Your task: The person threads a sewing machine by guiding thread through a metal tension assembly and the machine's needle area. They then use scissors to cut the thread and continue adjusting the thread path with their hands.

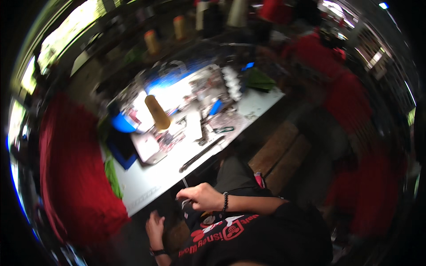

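Note:
My right hand (203, 197), with a dark beaded bracelet at its wrist, is held in front of my black shirt near the white table's front edge. Its fingers are curled in, and whatever may be inside them is hidden. Lower and to the left, my left hand (155, 228) hangs below the tabletop, blurred, with its thumb apart from the fingers and nothing visible in it. Closest to both hands is the white worktable (146, 188). A long dark strip (202, 154) and a small tool with a dark green handle (224, 130) lie along its front.
A brightly lit, blurred machine (195, 88) stands on the table beside a tan thread cone (157, 113). Red cloth (75, 173) is heaped at left, next to green cloth (113, 177). A wooden bench (277, 150) stands at right, with more red cloth (350, 102) beyond.

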A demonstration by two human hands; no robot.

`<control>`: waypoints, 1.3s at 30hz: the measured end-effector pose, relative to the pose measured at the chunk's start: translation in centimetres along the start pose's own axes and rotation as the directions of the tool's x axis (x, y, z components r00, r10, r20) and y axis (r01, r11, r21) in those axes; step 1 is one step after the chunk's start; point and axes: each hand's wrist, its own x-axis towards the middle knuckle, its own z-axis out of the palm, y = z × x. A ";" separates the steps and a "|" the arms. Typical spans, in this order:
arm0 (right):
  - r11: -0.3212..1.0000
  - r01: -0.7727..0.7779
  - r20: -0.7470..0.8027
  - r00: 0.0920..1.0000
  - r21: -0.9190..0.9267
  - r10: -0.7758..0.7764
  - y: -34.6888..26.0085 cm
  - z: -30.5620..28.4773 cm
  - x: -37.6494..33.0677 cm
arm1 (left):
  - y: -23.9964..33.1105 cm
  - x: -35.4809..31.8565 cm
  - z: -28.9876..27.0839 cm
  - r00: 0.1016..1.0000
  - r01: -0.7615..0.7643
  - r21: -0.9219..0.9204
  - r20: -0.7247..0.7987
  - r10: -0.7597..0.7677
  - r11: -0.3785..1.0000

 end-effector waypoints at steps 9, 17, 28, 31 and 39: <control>0.997 0.030 0.032 0.999 -0.077 -0.027 -2.1 -1.2 0.2 | 15.7 10.1 -3.3 0.934 -0.353 -0.305 -0.162 0.317 0.884; 0.927 0.054 -0.192 0.981 0.371 0.020 -2.6 -4.7 0.4 | 18.1 13.6 -1.1 0.880 -0.471 -0.503 -0.214 0.424 0.725; -0.019 -0.144 0.141 0.930 0.989 0.339 8.0 -2.8 5.4 | 19.8 13.6 0.1 0.992 0.094 -0.988 0.083 0.100 -0.121; 0.047 -0.117 0.074 0.843 0.992 0.533 7.8 -2.1 5.1 | 19.8 14.6 1.9 0.997 0.019 -0.997 0.024 0.070 0.078; 0.654 -0.231 -0.094 0.902 0.720 0.422 6.3 -4.6 6.1 | 20.0 16.0 0.7 0.926 -0.366 -0.414 -0.246 0.285 0.834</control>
